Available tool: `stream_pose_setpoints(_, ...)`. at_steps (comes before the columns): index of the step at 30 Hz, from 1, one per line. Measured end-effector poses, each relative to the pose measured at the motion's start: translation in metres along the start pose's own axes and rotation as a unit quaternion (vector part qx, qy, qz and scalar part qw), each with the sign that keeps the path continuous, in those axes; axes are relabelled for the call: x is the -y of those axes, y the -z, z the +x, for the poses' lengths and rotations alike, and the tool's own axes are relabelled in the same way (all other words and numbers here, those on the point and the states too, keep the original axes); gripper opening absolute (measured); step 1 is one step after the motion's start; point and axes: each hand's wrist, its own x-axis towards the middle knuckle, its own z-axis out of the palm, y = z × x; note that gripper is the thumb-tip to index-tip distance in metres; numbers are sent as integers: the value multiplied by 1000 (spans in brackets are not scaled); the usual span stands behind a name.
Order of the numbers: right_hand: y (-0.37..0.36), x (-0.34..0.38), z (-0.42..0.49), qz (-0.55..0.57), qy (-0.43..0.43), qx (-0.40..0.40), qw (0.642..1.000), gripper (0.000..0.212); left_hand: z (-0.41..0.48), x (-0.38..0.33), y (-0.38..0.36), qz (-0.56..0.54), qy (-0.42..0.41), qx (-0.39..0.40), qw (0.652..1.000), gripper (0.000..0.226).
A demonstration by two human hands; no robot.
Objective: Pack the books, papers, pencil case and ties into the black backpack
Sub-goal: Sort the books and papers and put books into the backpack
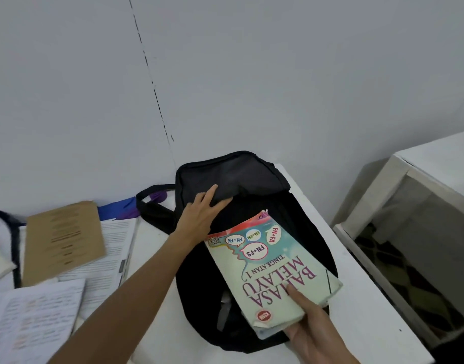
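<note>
The black backpack lies flat on the white table, its top flap folded back toward the wall. My left hand grips the edge of that flap and holds the mouth of the bag apart. My right hand holds the near end of a pale green "Bahasa Melayu" textbook with a thinner book beneath it; their far end points into the bag's mouth. A brown booklet and printed papers lie at the left. A blue and purple tie lies by the wall.
The wall rises right behind the backpack. The backpack's strap loops out to the left over the tie. A white side table stands to the right across a gap with patterned floor. A dark-edged item sits at the far left.
</note>
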Motion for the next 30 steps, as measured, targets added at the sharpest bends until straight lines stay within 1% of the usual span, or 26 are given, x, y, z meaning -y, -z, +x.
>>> stream_pose_setpoints(3,-15,-1,11,12,1,17,1000,46,3,12,7,-19,-27,-12,999,87)
stream_pose_setpoints(6,-33,-1,31,1,11,28,1000,41,1,20,12,-26,-44,-8,999,80)
stream_pose_setpoints(11,-61,-5,76,-35,-7,25,999,41,-2,22,16,-25,-58,-14,998,82)
stream_pose_setpoints(13,-69,-6,92,-61,-16,11,998,38,-3,21,17,-27,-62,-18,998,79)
stream_pose_setpoints(15,-74,-5,103,-123,-20,-6,992,34,-3,20,16,-33,-61,-23,997,78)
stream_pose_setpoints(17,-76,-5,107,-212,-22,-22,977,32,-4,21,16,-36,-61,-23,997,78)
stream_pose_setpoints(19,-77,-4,107,-311,-15,-31,950,29,-4,23,16,-36,-62,-22,997,77)
stream_pose_setpoints(21,-74,-1,104,-381,-4,-46,923,25,-5,26,16,-33,-62,-18,997,77)
stream_pose_setpoints(22,-71,-1,102,-400,2,-53,915,22,-5,27,16,-30,-60,-17,998,79)
stream_pose_setpoints(24,-62,-2,98,-410,12,-64,910,17,-6,30,14,-30,-61,-17,998,82)
stream_pose_setpoints(26,-54,-4,96,-432,21,-67,899,17,-6,30,12,-32,-63,-17,997,82)
stream_pose_setpoints(30,-52,-6,101,-479,23,-68,875,18,-6,29,11,-35,-69,-14,997,73)
